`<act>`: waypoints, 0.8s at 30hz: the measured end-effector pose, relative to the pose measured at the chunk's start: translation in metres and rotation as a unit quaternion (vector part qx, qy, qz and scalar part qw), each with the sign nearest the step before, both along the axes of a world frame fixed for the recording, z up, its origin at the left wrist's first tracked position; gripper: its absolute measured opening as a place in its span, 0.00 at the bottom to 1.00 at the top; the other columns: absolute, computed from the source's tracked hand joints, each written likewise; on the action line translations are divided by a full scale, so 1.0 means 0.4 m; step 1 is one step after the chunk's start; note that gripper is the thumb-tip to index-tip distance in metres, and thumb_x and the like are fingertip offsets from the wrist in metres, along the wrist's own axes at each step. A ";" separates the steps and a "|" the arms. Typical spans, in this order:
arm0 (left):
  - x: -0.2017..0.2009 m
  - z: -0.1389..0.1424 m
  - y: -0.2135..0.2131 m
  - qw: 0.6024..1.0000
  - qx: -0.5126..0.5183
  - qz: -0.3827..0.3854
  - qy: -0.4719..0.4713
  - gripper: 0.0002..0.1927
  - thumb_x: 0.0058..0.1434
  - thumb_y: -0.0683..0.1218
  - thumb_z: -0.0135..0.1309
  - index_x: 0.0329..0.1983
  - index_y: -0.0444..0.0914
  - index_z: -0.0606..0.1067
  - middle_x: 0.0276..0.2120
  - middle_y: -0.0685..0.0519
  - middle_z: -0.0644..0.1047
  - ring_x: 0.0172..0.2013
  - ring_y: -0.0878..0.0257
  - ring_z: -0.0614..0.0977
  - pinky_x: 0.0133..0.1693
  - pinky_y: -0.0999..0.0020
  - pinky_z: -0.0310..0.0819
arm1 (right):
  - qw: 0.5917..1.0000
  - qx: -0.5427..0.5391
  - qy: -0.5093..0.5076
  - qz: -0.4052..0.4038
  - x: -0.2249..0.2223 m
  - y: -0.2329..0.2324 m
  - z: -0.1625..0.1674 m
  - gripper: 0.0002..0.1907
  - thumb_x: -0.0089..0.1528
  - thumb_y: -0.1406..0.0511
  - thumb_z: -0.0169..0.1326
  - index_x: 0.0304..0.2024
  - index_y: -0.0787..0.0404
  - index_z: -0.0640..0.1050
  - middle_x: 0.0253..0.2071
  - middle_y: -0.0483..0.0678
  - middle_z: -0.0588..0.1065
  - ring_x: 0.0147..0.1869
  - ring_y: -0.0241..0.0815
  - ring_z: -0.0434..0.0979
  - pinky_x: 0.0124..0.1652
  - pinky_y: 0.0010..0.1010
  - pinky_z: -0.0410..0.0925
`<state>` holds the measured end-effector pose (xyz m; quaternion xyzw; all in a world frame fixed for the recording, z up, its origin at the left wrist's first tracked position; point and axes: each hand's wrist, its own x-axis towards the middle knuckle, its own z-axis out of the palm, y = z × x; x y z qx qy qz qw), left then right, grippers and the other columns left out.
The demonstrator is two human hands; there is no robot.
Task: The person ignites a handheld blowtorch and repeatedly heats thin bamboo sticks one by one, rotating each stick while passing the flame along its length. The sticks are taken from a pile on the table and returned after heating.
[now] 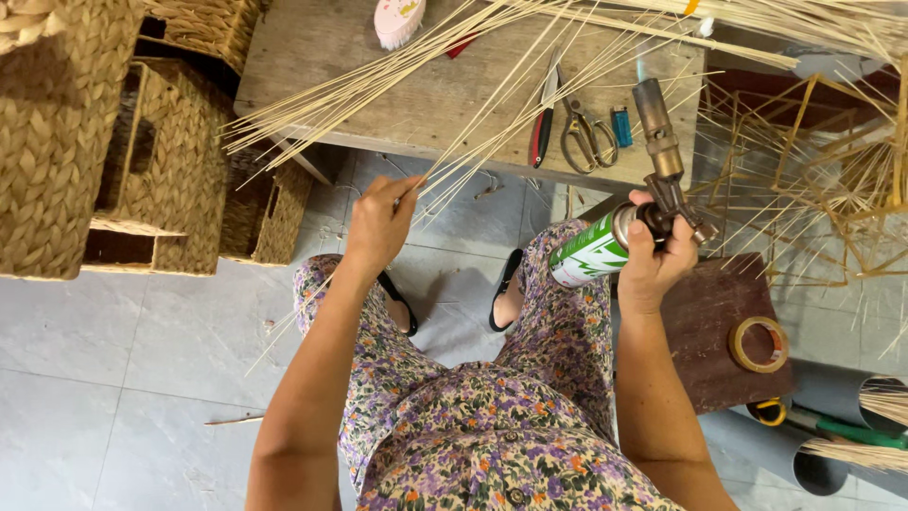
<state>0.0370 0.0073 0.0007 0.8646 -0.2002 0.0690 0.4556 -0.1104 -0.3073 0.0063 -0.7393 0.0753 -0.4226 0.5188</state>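
head view: scissors (587, 134) beside lighter (620, 126)

One gas torch (636, 203), one pair of scissors (586, 134), one tape roll (759, 343), three woven baskets (57, 142).

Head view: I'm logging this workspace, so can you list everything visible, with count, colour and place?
bamboo strips: many, pale yellow, fanned across the bench
bench: one, grey wood, top
scissors: one, metal, on bench
lighter: one, blue, beside scissors
brush: one, pink, bench's far edge
baskets: several, tan woven, left
tape roll: one, brown, on dark stool at right
torch: one, brass head on green-white can, right hand grip
left hand: pinching strips
right hand: around can
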 end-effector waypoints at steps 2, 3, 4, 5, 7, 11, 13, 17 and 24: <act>0.035 -0.037 -0.044 1.000 0.017 0.000 -0.018 0.11 0.67 0.42 0.56 0.51 0.42 0.82 0.34 0.44 0.77 0.33 0.49 0.80 0.37 0.57 0.74 | 1.000 0.014 -0.002 0.002 -0.006 0.005 -0.005 0.20 0.66 0.62 0.57 0.55 0.70 0.76 0.51 0.50 0.79 0.52 0.36 0.77 0.56 0.28 0.70; 0.056 -0.057 -0.072 1.000 0.026 0.002 -0.018 0.11 0.66 0.42 0.56 0.50 0.42 0.83 0.35 0.43 0.76 0.35 0.47 0.80 0.37 0.55 0.74 | 1.000 0.008 0.007 -0.006 -0.009 0.006 -0.006 0.20 0.66 0.61 0.57 0.55 0.70 0.76 0.51 0.50 0.79 0.51 0.36 0.76 0.54 0.28 0.69; 0.079 -0.076 -0.104 0.999 0.035 0.003 -0.019 0.11 0.66 0.42 0.55 0.50 0.43 0.83 0.35 0.43 0.76 0.36 0.45 0.80 0.38 0.53 0.74 | 1.000 0.000 0.015 -0.014 -0.011 0.007 -0.006 0.20 0.66 0.61 0.56 0.55 0.70 0.77 0.50 0.50 0.79 0.49 0.36 0.75 0.53 0.27 0.68; 0.101 -0.095 -0.138 0.999 0.032 -0.002 -0.024 0.12 0.66 0.41 0.55 0.50 0.43 0.83 0.37 0.42 0.76 0.37 0.45 0.80 0.39 0.53 0.75 | 0.999 -0.006 0.023 -0.022 -0.013 0.008 -0.007 0.20 0.66 0.61 0.56 0.54 0.70 0.77 0.50 0.50 0.80 0.48 0.35 0.75 0.51 0.27 0.68; 0.144 -0.130 -0.209 0.999 0.026 -0.012 -0.036 0.13 0.65 0.40 0.53 0.50 0.42 0.82 0.39 0.42 0.76 0.38 0.43 0.80 0.40 0.52 0.75 | 1.000 0.002 0.006 -0.015 -0.011 0.009 -0.010 0.20 0.66 0.61 0.56 0.55 0.70 0.77 0.51 0.50 0.79 0.50 0.36 0.75 0.53 0.27 0.69; 0.235 -0.181 -0.357 0.995 0.080 -0.033 -0.058 0.21 0.60 0.35 0.49 0.54 0.42 0.80 0.42 0.41 0.75 0.41 0.43 0.81 0.43 0.52 0.76 | 1.000 -0.005 0.002 -0.026 -0.004 -0.004 -0.015 0.18 0.66 0.63 0.54 0.53 0.70 0.76 0.51 0.51 0.80 0.50 0.37 0.76 0.54 0.28 0.70; 0.272 -0.196 -0.428 0.991 0.102 -0.023 -0.079 0.22 0.57 0.34 0.49 0.54 0.42 0.79 0.43 0.41 0.75 0.43 0.43 0.81 0.44 0.52 0.77 | 0.999 -0.003 -0.002 -0.034 0.001 -0.010 -0.019 0.17 0.65 0.64 0.53 0.52 0.71 0.77 0.50 0.52 0.80 0.49 0.37 0.76 0.53 0.28 0.70; 0.309 -0.227 -0.509 0.990 0.097 -0.065 -0.083 0.23 0.60 0.34 0.49 0.60 0.38 0.73 0.48 0.42 0.74 0.47 0.42 0.79 0.46 0.50 0.76 | 0.999 0.020 -0.039 -0.020 0.013 -0.023 -0.030 0.17 0.64 0.65 0.52 0.51 0.72 0.75 0.50 0.54 0.79 0.52 0.41 0.78 0.56 0.31 0.72; 0.294 -0.327 -0.454 0.984 0.142 -0.083 -0.066 0.22 0.57 0.35 0.50 0.56 0.40 0.74 0.55 0.47 0.74 0.52 0.43 0.77 0.52 0.50 0.73 | 0.999 0.032 -0.034 -0.022 0.014 -0.035 -0.033 0.18 0.65 0.63 0.53 0.50 0.73 0.73 0.51 0.56 0.78 0.54 0.44 0.77 0.55 0.31 0.70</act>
